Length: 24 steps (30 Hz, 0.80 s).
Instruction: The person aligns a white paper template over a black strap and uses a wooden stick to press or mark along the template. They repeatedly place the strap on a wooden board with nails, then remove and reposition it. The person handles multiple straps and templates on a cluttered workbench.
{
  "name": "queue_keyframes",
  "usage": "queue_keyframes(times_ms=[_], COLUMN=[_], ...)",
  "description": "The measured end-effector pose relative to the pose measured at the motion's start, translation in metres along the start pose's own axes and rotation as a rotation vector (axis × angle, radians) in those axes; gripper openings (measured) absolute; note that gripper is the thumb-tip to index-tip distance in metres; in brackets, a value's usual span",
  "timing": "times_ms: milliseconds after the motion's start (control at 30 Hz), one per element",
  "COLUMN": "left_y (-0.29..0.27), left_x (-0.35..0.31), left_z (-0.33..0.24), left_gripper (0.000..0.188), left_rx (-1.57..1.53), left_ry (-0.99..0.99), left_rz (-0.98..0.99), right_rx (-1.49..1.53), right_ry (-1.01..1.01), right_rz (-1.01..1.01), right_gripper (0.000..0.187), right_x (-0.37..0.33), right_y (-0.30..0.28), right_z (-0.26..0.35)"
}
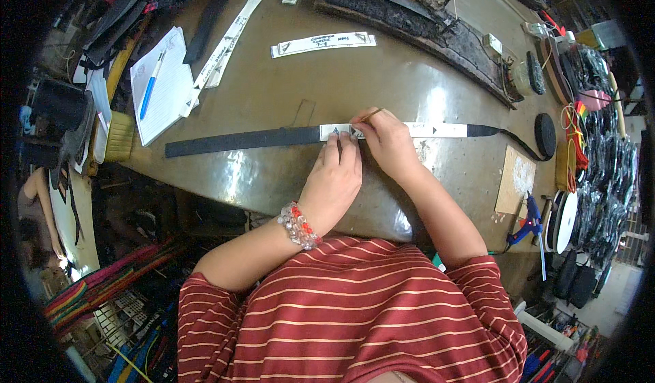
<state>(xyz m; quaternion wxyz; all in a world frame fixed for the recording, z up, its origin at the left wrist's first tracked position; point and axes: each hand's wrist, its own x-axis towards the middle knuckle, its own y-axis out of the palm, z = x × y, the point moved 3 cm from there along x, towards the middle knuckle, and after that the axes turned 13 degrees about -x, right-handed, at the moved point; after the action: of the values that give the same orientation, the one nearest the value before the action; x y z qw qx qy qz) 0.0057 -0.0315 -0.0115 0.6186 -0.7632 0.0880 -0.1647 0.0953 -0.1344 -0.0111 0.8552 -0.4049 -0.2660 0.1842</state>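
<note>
A long black strap lies across the table, under a white paper strip with dark triangle marks. My left hand rests with its fingers stretched out flat on the strip's left part. Close beside it, my right hand is closed over the strip, fingers pinched around a thin brownish stick-like thing. Its tip and exact kind are hidden by the fingers. Beyond the strip's right end, the strap narrows into a band that runs to a black roll.
Another marked white strip lies farther back. A blue pen rests on lined paper at left, near a long white strip. A dark, worn slab spans the back. At right are a blue glue gun and cardboard.
</note>
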Motion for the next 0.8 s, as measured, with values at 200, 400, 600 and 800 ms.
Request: queue_keyframes(times_ms=[200, 400, 600, 800], left_y=[0.0, 0.003, 0.001, -0.002], left_x=[0.001, -0.001, 0.005, 0.027], left_z=[0.0, -0.001, 0.0, -0.003], left_gripper=[0.044, 0.043, 0.043, 0.054], left_rx=[0.013, 0.046, 0.082, -0.1], left_ry=[0.01, 0.017, 0.046, -0.048], left_rz=[-0.009, -0.038, 0.025, 0.03], right_rx=[-0.048, -0.031, 0.114, 0.432], right_ry=[-0.002, -0.048, 0.173, 0.337], right_rz=[0.075, 0.114, 0.086, -0.04], right_gripper=[0.008, 0.009, 0.01, 0.01], right_x=[0.002, 0.005, 0.003, -0.019], right_y=[0.002, 0.004, -0.01, -0.044], right_z=[0.001, 0.005, -0.017, -0.062])
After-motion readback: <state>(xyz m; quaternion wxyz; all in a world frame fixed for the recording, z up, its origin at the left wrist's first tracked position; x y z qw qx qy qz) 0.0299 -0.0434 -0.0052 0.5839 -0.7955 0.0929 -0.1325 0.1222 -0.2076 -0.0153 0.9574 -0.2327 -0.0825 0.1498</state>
